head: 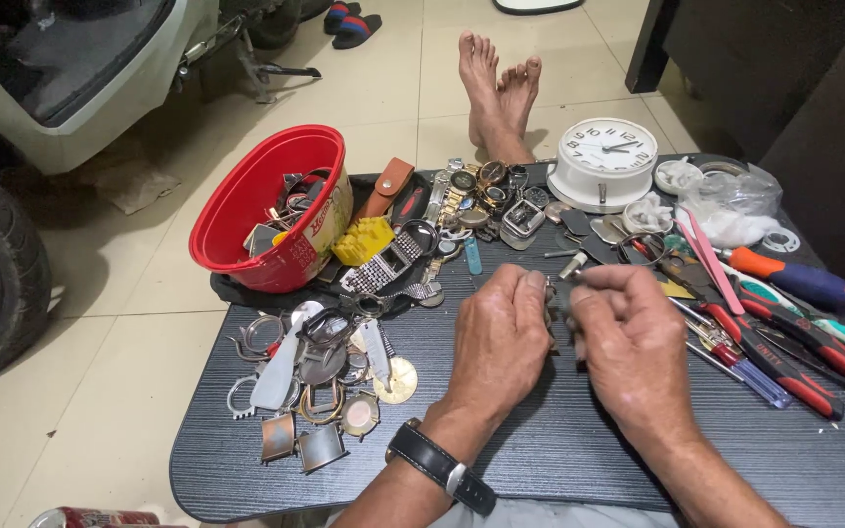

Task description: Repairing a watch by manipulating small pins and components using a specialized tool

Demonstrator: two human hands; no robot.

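While both hands sit close together over the dark tabletop (pixel 559 460), the work looks like fine fiddling with one small watch part. Left hand (pixel 503 337): fingers curled shut, knuckles up, pinching something small and dark between itself and the other hand. Right hand (pixel 628 337): also closed, thumb and forefinger pressed on a thin metal piece (pixel 572 266) that pokes out just above the fingertips. The held part lies in the narrow gap between the two hands, touching both.

Judgement: a holding-and-adjusting step, one hand steadying, the other working a pin or small tool. The next move probably calls for a steady pinch and a tiny, controlled push or twist, not force.

Left of the left hand: a scatter of watch cases and rings (pixel 320 376). Beyond it, a red tub (pixel 246 200) of parts and a heap of watches (pixel 471 196). Beyond the right hand, a white clock (pixel 603 156); to its right, red-handled pliers (pixel 784 357) and screwdrivers (pixel 799 281).

Hard to make out: the gripped part itself, almost wholly covered by fingers; whether the metal piece is a tool or part of the watch, cannot tell. Both forearms are cut off at the bottom edge. A black wristwatch (pixel 439 464) is on the left wrist.
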